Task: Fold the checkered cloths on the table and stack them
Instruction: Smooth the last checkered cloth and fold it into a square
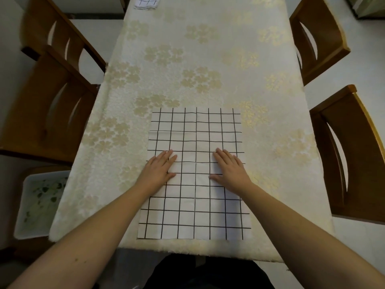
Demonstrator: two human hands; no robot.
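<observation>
Both hands, left hand (159,168) and right hand (230,167), lie flat with fingers straight on the spread checkered cloth (194,213). Wooden chairs (52,113) flank the table (208,59); a folded cloth (146,2) sits at its far end.

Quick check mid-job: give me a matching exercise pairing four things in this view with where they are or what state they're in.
Things:
1. large white cloth with black grid lines
2. small folded checkered cloth
3. white plastic bin with leaf print
4. left hand

Places or states:
A. on the floor, beside the table's near left corner
B. fingers straight, pressing flat on the cloth
C. spread open at the near edge of the table
D. at the far end of the table

Pairs: 1-C, 2-D, 3-A, 4-B
</observation>
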